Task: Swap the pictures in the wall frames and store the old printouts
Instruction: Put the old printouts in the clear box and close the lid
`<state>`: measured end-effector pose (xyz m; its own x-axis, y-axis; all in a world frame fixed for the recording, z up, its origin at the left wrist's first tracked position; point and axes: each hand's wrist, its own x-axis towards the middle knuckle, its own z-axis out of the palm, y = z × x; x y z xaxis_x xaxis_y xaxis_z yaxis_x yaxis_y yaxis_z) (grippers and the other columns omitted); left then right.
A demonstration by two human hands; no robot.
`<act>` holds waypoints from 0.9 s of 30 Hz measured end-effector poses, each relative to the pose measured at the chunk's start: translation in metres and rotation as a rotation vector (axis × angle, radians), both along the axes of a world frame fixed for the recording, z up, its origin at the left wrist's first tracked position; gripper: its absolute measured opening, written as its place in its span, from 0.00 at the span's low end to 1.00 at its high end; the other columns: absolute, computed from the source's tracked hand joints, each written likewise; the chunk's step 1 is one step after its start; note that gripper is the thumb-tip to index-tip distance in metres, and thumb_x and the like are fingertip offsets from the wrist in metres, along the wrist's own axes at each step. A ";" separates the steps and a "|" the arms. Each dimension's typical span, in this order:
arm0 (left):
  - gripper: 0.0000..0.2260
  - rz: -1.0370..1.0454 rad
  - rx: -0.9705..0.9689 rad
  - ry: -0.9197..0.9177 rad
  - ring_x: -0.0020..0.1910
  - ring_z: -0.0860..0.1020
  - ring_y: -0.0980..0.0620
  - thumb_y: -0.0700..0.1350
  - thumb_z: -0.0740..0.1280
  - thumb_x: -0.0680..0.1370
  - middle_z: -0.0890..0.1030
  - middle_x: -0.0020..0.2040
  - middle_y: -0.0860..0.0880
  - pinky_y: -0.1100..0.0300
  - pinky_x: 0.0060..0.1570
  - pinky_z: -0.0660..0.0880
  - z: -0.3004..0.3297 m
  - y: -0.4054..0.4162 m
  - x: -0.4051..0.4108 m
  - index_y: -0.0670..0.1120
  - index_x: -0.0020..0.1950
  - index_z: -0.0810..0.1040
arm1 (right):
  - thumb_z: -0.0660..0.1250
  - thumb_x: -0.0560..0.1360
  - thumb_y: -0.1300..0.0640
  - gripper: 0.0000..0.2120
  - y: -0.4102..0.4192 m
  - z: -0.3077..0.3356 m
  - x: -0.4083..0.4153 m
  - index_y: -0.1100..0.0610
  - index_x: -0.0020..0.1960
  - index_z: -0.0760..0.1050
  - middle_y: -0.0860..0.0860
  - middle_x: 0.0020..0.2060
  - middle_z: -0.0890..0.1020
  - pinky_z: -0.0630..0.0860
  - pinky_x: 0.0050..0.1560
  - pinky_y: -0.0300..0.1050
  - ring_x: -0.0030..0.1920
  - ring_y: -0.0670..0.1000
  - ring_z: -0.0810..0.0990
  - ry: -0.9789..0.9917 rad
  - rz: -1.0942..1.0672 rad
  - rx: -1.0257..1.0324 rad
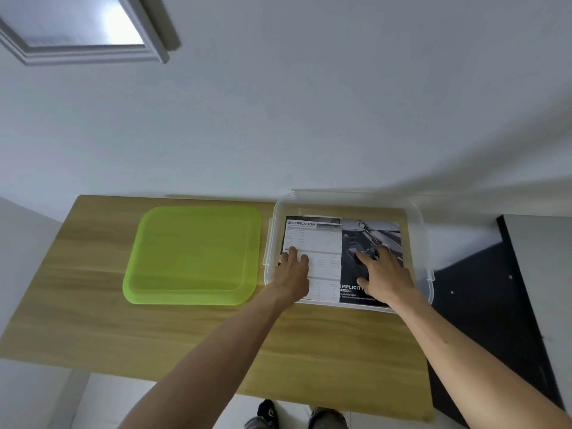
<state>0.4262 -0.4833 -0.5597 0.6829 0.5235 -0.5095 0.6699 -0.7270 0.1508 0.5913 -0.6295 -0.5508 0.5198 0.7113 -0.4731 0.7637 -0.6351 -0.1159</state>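
A printout (328, 239), half white specification table and half dark photo, lies flat inside a clear plastic box (422, 230) on the wooden table. My left hand (292, 272) presses its spread fingers on the white half. On the dark half rests my right hand (383, 274), fingers also flat. The box's green lid (193, 255) lies on the table to the left of the box. A white picture frame (83, 29) hangs on the wall at the upper left, its glass reflecting light.
The wooden table (185, 335) stands against a white wall. A black panel or cabinet (495, 289) sits to the right of the table. My feet (297, 418) show below the table's front edge.
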 end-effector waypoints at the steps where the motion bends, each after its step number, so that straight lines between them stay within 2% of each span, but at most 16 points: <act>1: 0.24 -0.004 0.003 -0.009 0.71 0.61 0.38 0.41 0.65 0.77 0.57 0.74 0.38 0.47 0.59 0.72 0.002 0.000 -0.001 0.42 0.72 0.64 | 0.67 0.77 0.45 0.32 0.000 0.002 -0.001 0.46 0.78 0.59 0.57 0.71 0.63 0.73 0.63 0.57 0.73 0.59 0.63 -0.003 -0.001 -0.002; 3: 0.24 -0.015 0.015 -0.059 0.71 0.62 0.39 0.42 0.64 0.78 0.58 0.74 0.38 0.48 0.61 0.71 0.007 0.001 -0.003 0.42 0.73 0.63 | 0.67 0.77 0.45 0.32 0.001 0.007 -0.001 0.46 0.78 0.59 0.58 0.72 0.64 0.73 0.64 0.56 0.73 0.59 0.64 -0.008 -0.007 0.004; 6: 0.21 -0.050 0.057 -0.255 0.70 0.66 0.40 0.43 0.61 0.81 0.65 0.73 0.40 0.48 0.59 0.73 0.016 0.005 -0.010 0.41 0.74 0.64 | 0.65 0.78 0.44 0.31 0.009 0.018 -0.004 0.48 0.77 0.61 0.57 0.73 0.65 0.73 0.65 0.57 0.73 0.60 0.65 -0.058 -0.011 0.060; 9: 0.19 -0.074 0.111 -0.473 0.64 0.73 0.40 0.42 0.63 0.80 0.73 0.67 0.41 0.47 0.53 0.76 0.026 0.018 -0.023 0.41 0.71 0.69 | 0.64 0.78 0.43 0.29 0.028 0.033 -0.013 0.51 0.76 0.64 0.57 0.72 0.67 0.76 0.63 0.55 0.72 0.58 0.68 -0.123 -0.002 0.173; 12: 0.18 -0.076 0.177 -0.584 0.59 0.76 0.40 0.42 0.65 0.78 0.76 0.62 0.41 0.46 0.51 0.76 0.035 0.043 -0.047 0.41 0.68 0.73 | 0.64 0.79 0.44 0.28 0.058 0.050 -0.036 0.54 0.75 0.65 0.57 0.72 0.68 0.74 0.65 0.55 0.72 0.58 0.68 -0.098 -0.001 0.288; 14: 0.18 -0.033 0.213 -0.581 0.60 0.76 0.41 0.44 0.64 0.79 0.76 0.63 0.42 0.47 0.54 0.75 0.044 0.066 -0.069 0.42 0.68 0.72 | 0.64 0.79 0.44 0.28 0.082 0.060 -0.059 0.55 0.75 0.66 0.57 0.71 0.70 0.73 0.65 0.54 0.70 0.58 0.69 -0.063 -0.024 0.361; 17: 0.21 0.104 0.217 -0.491 0.65 0.72 0.43 0.49 0.60 0.81 0.71 0.68 0.43 0.50 0.60 0.71 0.049 0.107 -0.108 0.44 0.73 0.66 | 0.64 0.79 0.44 0.26 0.121 0.068 -0.099 0.54 0.73 0.68 0.55 0.70 0.71 0.74 0.63 0.55 0.70 0.56 0.69 -0.025 -0.010 0.460; 20: 0.26 0.314 0.123 -0.443 0.65 0.71 0.41 0.52 0.63 0.80 0.69 0.69 0.42 0.48 0.59 0.71 0.044 0.147 -0.153 0.44 0.75 0.62 | 0.64 0.79 0.46 0.25 0.155 0.068 -0.140 0.54 0.73 0.69 0.54 0.70 0.71 0.73 0.62 0.52 0.71 0.55 0.68 0.021 0.049 0.508; 24: 0.31 0.602 -0.023 -0.444 0.68 0.69 0.40 0.54 0.67 0.78 0.68 0.70 0.40 0.47 0.61 0.70 0.031 0.187 -0.213 0.43 0.76 0.62 | 0.63 0.80 0.45 0.27 0.186 0.056 -0.187 0.55 0.75 0.65 0.55 0.71 0.68 0.75 0.62 0.53 0.71 0.55 0.69 0.086 0.100 0.442; 27: 0.33 0.671 -0.021 -0.342 0.69 0.67 0.40 0.57 0.68 0.76 0.67 0.70 0.40 0.46 0.63 0.69 0.022 0.211 -0.257 0.44 0.75 0.62 | 0.63 0.80 0.45 0.31 0.203 0.038 -0.216 0.55 0.77 0.60 0.57 0.74 0.64 0.72 0.67 0.55 0.73 0.57 0.66 0.183 0.016 0.301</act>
<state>0.1693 -0.2725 -0.5380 0.3427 0.8756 -0.3404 0.8813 -0.1742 0.4393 0.3754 -0.4264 -0.5123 0.4334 0.8403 -0.3256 0.7223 -0.5400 -0.4321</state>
